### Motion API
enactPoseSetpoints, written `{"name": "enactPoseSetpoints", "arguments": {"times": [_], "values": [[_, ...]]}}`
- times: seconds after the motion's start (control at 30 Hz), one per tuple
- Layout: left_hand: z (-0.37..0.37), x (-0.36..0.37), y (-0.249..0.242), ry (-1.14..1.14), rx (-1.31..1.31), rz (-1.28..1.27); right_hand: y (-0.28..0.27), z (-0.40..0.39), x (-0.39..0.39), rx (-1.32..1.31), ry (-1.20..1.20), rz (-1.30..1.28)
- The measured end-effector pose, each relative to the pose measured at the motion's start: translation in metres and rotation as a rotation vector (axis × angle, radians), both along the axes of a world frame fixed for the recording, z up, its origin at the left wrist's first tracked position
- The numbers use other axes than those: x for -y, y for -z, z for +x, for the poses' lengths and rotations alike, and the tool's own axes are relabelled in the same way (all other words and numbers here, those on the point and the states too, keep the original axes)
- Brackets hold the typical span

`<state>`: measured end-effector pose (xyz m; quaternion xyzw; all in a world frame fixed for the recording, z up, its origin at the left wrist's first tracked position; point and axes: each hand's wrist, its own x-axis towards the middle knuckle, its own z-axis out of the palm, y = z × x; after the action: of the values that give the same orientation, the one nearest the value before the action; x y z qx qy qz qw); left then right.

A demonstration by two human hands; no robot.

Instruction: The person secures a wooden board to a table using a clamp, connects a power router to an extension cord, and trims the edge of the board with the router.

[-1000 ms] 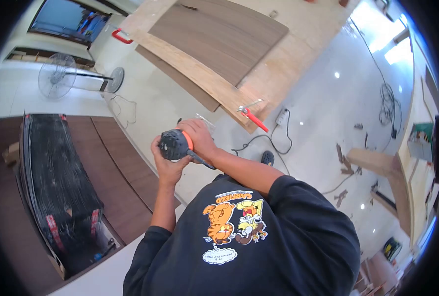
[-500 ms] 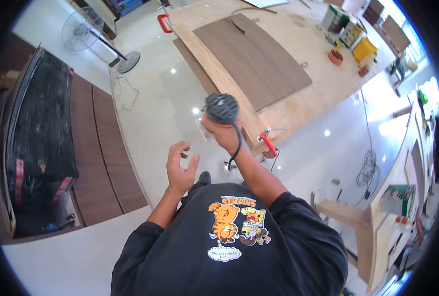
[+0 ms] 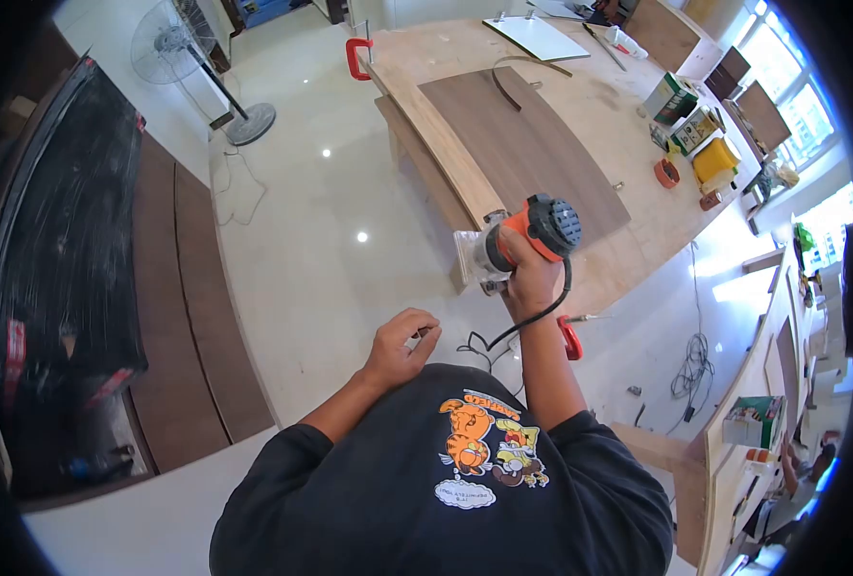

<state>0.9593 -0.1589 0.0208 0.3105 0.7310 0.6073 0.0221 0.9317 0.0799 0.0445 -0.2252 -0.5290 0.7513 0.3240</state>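
An orange and black corded power tool [image 3: 540, 230] is in my right hand [image 3: 532, 274], its clear base at the near end of a light wooden strip [image 3: 450, 149]. The strip lies along the left edge of the worktable, beside a brown curved-edge panel [image 3: 532, 144]. My left hand [image 3: 402, 346] is in front of my body, away from the tool, with its fingers curled and the thumb near them; nothing shows in it. The tool's black cable loops down past my right wrist. A red clamp [image 3: 569, 338] is just right of my right forearm.
Another red clamp [image 3: 358, 60] grips the table's far left corner. Cans, a yellow container [image 3: 714, 161] and an orange bowl [image 3: 666, 173] stand on the right. A fan [image 3: 251, 125] and wrapped panels [image 3: 71, 240] are at left. Cable coils [image 3: 693, 370] lie on the floor; a person [image 3: 801, 490] is at lower right.
My right hand has moved right with the tool, which is now tilted sideways at the strip's near end. The left hand has moved right and its fingers have curled in. The view has shifted.
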Motion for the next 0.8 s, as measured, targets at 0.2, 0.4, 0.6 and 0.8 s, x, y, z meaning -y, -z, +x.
{"name": "enactPoseSetpoints", "arguments": {"times": [0.2, 0.4, 0.6, 0.8], "values": [[-0.082, 0.059, 0.013, 0.001, 0.075, -0.062, -0.009, -0.035, 0.021, -0.085, 0.020, -0.018], [-0.146, 0.095, 0.029, 0.067, 0.114, -0.112, -0.019, -0.037, 0.016, -0.210, 0.149, -0.072], [-0.181, 0.076, 0.022, 0.194, 0.087, -0.068, -0.032, -0.016, 0.005, -0.243, 0.311, -0.049], [-0.187, 0.040, 0.017, 0.321, 0.091, -0.039, -0.032, 0.002, -0.010, -0.338, 0.340, -0.107]]}}
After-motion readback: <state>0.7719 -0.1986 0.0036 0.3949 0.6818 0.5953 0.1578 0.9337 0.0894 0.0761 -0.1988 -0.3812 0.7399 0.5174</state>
